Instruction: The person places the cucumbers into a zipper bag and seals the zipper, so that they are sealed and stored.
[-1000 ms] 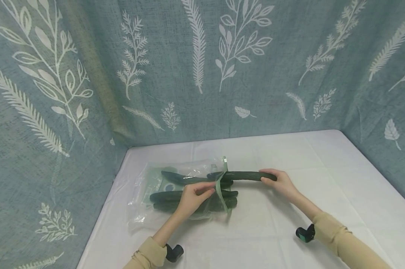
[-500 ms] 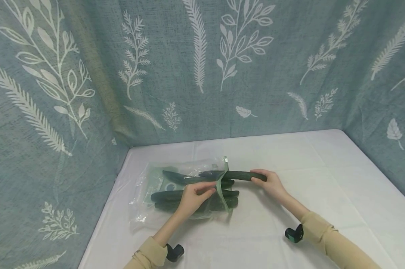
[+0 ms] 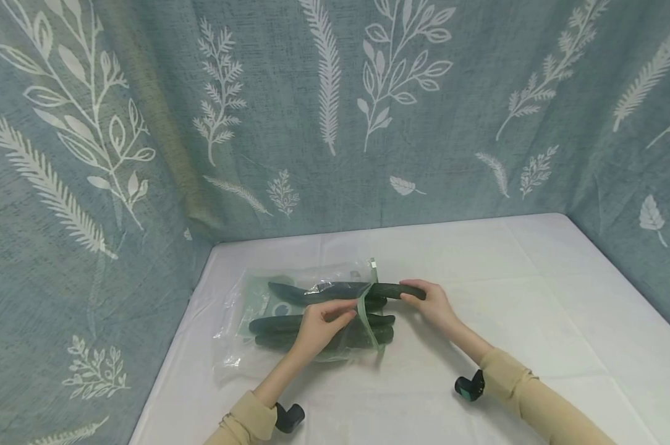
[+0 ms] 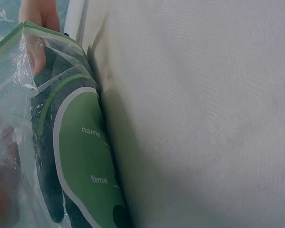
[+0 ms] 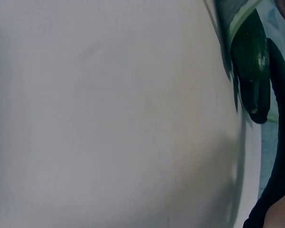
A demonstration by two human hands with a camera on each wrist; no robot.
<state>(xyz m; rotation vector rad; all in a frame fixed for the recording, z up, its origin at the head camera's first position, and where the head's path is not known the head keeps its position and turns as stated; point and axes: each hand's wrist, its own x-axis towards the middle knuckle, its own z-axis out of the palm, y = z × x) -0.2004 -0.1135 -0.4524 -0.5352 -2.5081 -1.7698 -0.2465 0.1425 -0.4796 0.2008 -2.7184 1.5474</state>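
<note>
A clear zip bag (image 3: pixel 229 349) with a green-edged mouth lies on the table, holding several cucumbers (image 3: pixel 276 324) side by side. At its mouth my left hand (image 3: pixel 319 326) pinches the green rim between thumb and fingers. My right hand (image 3: pixel 434 303) grips the near end of another cucumber (image 3: pixel 387 290), whose far part is inside the bag. In the left wrist view, the bag's green label (image 4: pixel 85 142) reads "name" and "time". The held cucumber (image 5: pixel 281 152) runs along the right edge of the right wrist view, beside other cucumber ends (image 5: pixel 254 90) sticking out of the mouth.
A white cloth (image 3: pixel 507 290) covers the table. Blue-green curtains (image 3: pixel 290 123) with white leaf prints stand behind and at both sides. Each wrist wears a small black camera, such as the right wrist's camera (image 3: pixel 470 386).
My right hand has moved left, sliding the cucumber farther into the bag. My left hand keeps its pinch on the rim in the same place.
</note>
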